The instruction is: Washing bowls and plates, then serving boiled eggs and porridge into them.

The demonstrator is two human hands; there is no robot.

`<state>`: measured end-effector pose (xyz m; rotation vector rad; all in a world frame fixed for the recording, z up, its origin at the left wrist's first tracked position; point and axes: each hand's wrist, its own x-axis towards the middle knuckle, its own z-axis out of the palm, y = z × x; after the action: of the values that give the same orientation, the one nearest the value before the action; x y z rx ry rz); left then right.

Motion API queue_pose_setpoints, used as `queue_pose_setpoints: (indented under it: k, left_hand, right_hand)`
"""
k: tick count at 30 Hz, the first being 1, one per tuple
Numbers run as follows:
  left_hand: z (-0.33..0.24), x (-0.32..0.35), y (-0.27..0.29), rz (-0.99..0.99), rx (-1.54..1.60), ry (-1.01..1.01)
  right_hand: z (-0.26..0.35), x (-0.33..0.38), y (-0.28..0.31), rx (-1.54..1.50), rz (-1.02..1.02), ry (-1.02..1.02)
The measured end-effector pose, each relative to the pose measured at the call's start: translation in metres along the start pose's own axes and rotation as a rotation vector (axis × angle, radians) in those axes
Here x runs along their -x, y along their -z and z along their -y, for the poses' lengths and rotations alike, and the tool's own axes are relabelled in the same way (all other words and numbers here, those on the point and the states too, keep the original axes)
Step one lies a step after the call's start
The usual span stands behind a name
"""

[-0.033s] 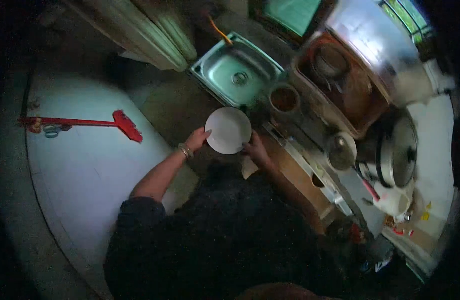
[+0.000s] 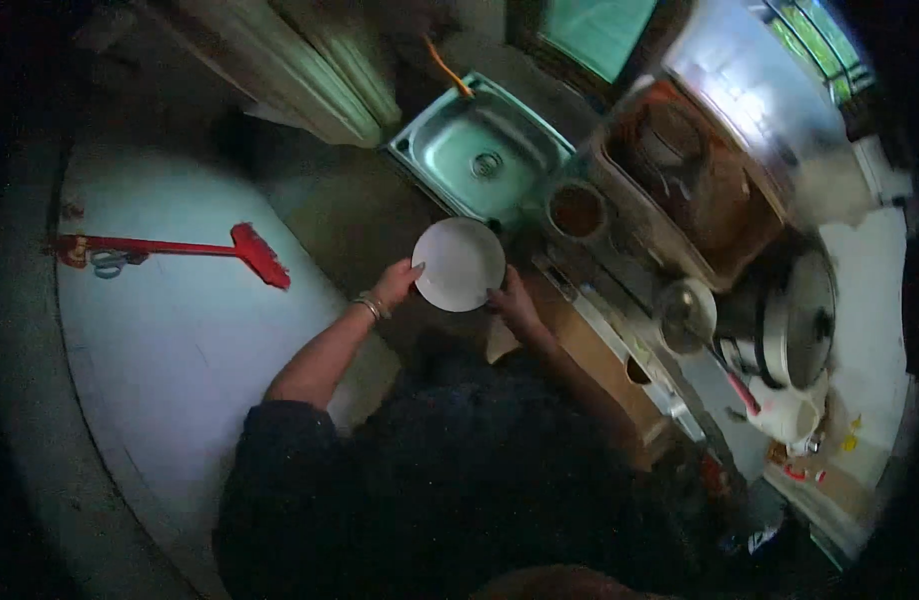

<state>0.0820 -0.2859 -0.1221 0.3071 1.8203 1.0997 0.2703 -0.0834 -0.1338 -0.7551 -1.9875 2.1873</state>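
Both hands hold 1 round white plate (image 2: 460, 264) by its rim, left hand (image 2: 395, 285) clamped on its left edge, right hand (image 2: 512, 300) on its right, just before the steel sink (image 2: 450, 150) at the worktop's end.

The plate (image 2: 460, 264) hides the fingertips of both hands; the pot (image 2: 578, 210) contents are too dim to tell.

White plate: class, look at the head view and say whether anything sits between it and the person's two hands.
Nothing visible does. The left hand touches the white plate at its left rim and the right hand at its lower right rim, so both grip it directly, in front of the steel sink.
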Motion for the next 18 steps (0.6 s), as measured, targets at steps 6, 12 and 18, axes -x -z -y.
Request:
queue_pose_setpoints:
  k: [6,12,18]
  left_hand:
    - [-0.060,-0.014,0.050,-0.417,-0.085,-0.179]
    - [-0.142,-0.071,0.128,-0.549,-0.211,-0.310]
    - [-0.253,-0.251,0.214,-0.534,-0.787,-0.538]
  right_hand:
    - [0.025,-0.081,-0.024,-0.068,-0.035,-0.224]
    - [0.052,-0.145,-0.021,-0.162,-0.009,-0.315]
    - [0.010,-0.197,-0.035,-0.307,-0.254,-0.402]
